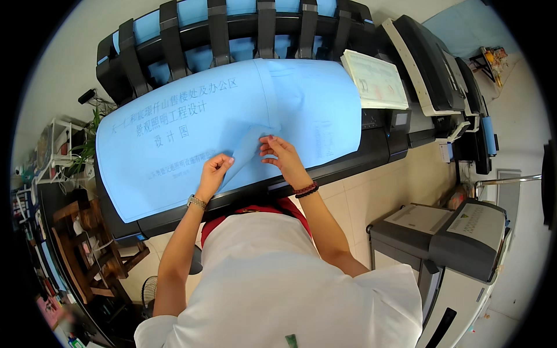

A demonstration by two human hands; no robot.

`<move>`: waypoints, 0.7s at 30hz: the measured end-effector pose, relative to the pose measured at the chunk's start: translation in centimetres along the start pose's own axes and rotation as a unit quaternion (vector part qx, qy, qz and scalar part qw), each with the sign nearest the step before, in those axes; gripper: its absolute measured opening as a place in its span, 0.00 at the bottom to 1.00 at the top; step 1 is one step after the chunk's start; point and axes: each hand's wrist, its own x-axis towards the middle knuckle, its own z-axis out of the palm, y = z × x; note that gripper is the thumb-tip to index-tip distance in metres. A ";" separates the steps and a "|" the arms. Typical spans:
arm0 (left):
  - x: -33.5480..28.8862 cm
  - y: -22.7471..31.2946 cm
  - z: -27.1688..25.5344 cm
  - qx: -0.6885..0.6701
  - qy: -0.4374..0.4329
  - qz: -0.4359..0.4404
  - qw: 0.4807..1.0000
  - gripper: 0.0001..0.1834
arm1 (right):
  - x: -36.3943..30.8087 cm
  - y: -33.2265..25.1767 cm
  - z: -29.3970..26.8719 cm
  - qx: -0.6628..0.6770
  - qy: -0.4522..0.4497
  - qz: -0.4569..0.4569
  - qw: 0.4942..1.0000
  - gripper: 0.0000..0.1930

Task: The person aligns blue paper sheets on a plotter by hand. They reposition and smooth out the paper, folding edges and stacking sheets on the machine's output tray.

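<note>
A large blue printed sheet (pixel 191 151) is spread over the top of a black wide-format printer (pixel 229 200). A second part of blue paper (pixel 319 110) lies to its right, with fainter print. Between my hands a flap of the sheet's near edge is lifted and folded over. My left hand (pixel 213 173), with a watch on its wrist, is closed, thumb and forefinger pinching the flap's lower edge. Beside the flap's upper end is my right hand (pixel 284 159), wearing beaded bracelets. Its thumb and forefinger are pinched together at the paper, the other fingers curled.
Black curved arms (pixel 217 35) rise behind the sheet. A stack of papers (pixel 376 80) lies on the printer's right end, by a small control panel (pixel 400 119). Another large machine (pixel 441 238) stands at the right. On the left are a wooden stool (pixel 87 249) and a white shelf (pixel 58 145).
</note>
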 end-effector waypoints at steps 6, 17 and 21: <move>0.0 -0.7 -0.1 -0.122 0.036 -0.019 0.992 0.17 | -0.1 1.9 -1.4 0.064 0.068 0.001 0.996 0.20; 0.1 -0.1 -0.2 -0.160 0.013 -0.064 0.985 0.17 | -1.2 2.8 -3.0 0.105 0.072 0.031 0.991 0.22; 0.2 -0.1 -0.4 -0.171 0.003 -0.059 0.983 0.17 | -1.5 3.1 -3.5 0.128 0.092 0.037 0.987 0.22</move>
